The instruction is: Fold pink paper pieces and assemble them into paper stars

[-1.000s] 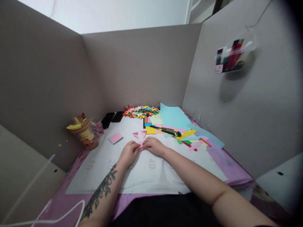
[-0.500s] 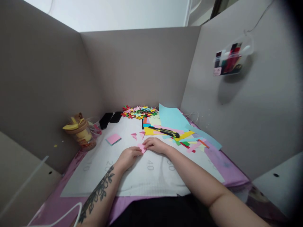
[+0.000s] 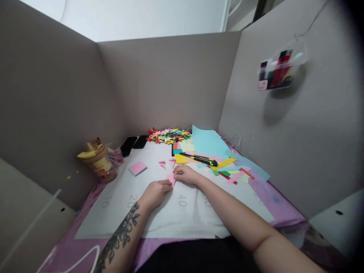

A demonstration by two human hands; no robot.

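Observation:
Between my two hands is a small piece of pink paper (image 3: 171,177), low over the white mat. My left hand (image 3: 157,191) pinches its lower left side with thumb and fingers. At its right edge my right hand (image 3: 184,174) grips it with the fingertips, which cover part of the paper. Just beyond lie two folded pink paper pieces (image 3: 162,164), pointed in shape. A stack of square paper sheets (image 3: 138,168), pink on top, rests to the left of them.
A heap of colourful folded paper stars (image 3: 167,135) lies at the back. To the right are a yellow-black box cutter (image 3: 201,159), loose paper strips (image 3: 227,168) and large light-blue sheets (image 3: 209,141). A lidded cup (image 3: 99,161) and two black phones (image 3: 140,142) stand or lie at left.
Both hands stay on the pink paper, with only a slight shift of the fingers. The whole view has moved a little, so everything sits slightly farther right.

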